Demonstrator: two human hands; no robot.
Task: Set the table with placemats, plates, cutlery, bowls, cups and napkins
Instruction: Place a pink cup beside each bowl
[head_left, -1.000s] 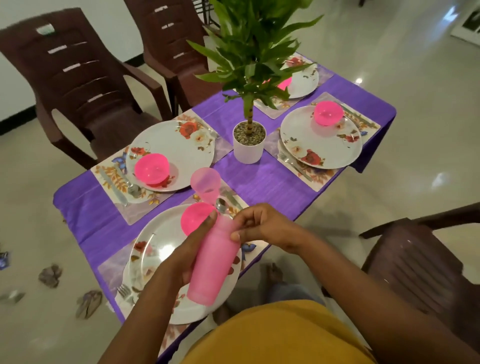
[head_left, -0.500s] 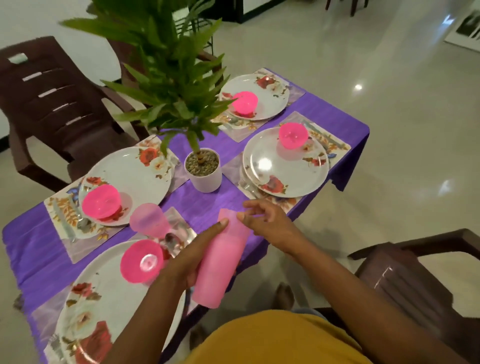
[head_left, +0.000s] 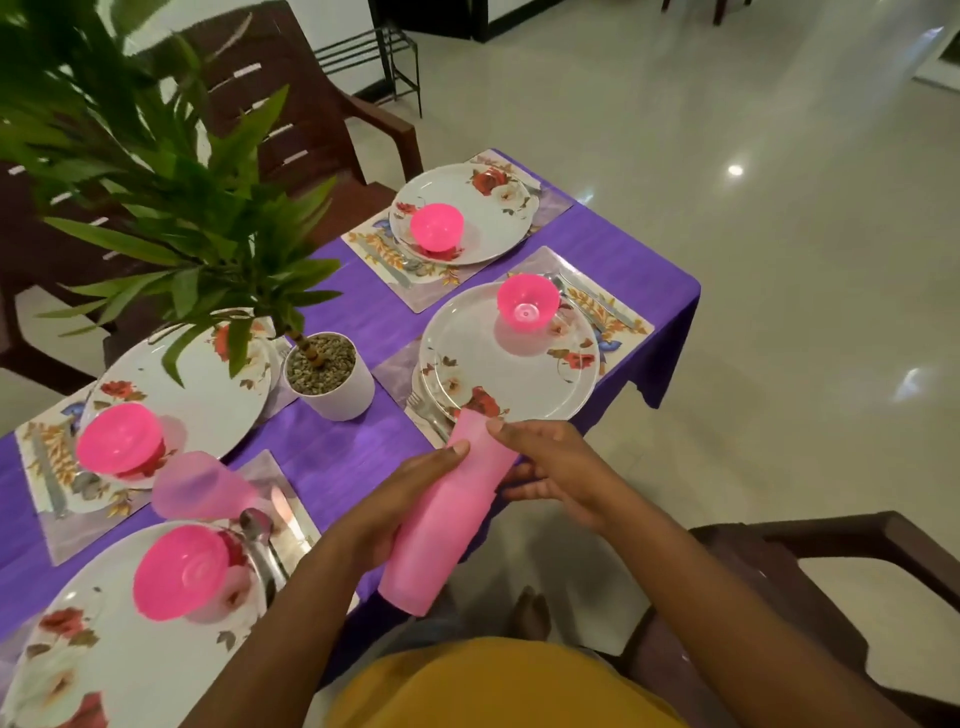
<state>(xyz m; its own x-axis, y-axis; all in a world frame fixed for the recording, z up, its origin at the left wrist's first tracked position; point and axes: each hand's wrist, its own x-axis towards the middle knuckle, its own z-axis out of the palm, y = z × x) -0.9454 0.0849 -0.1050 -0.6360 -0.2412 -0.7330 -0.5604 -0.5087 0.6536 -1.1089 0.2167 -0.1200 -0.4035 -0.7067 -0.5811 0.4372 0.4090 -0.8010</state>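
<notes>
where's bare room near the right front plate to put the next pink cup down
Bare purple cloth lies between the plant pot, the right front plate and the cup already placed. Its placemat is crowded: the pink bowl sits on the plate, cutlery beyond. The left hand and right hand hold the cup stack.

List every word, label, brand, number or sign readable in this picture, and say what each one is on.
None: no text can be read anywhere in this view.
The stack of pink cups, held in the left hand and right hand, shows no print.
The plates and placemats carry only flower and leaf patterns.
The white plant pot is plain.
</notes>
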